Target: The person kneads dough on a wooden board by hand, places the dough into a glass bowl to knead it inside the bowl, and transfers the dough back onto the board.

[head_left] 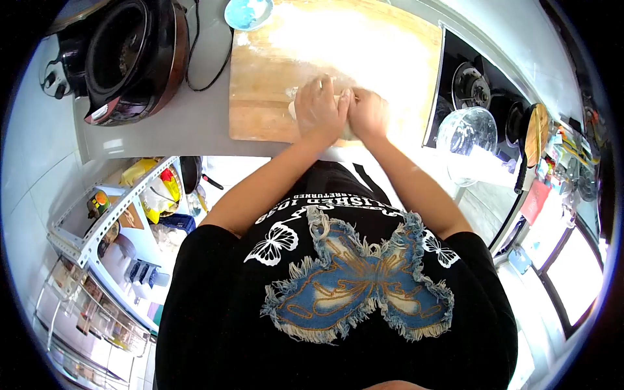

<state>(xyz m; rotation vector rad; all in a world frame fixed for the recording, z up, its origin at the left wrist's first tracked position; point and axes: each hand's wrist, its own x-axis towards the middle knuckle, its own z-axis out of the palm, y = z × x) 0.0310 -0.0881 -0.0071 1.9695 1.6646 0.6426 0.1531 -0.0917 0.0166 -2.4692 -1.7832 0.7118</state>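
Left hand (pixel 318 107) and right hand (pixel 368 114) side by side, fingers curled down onto dough (pixel 294 107) on floured wooden board (pixel 260 84); dough directly beneath, mostly hidden.

pale dough (pixel 294 107) on tan floured board (pixel 260 84); black shirt (pixel 338 312) with blue butterfly print

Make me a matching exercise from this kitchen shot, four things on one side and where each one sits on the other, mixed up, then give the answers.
Things:
1. dough
2. rice cooker
3. glass bowl
4. blue bowl

Places:
A. on the stove, right of the board
B. at the far left corner of the wooden board
C. under both hands, left hand and right hand
D. on the grey counter, left of the board

Pairs: 1-C, 2-D, 3-A, 4-B
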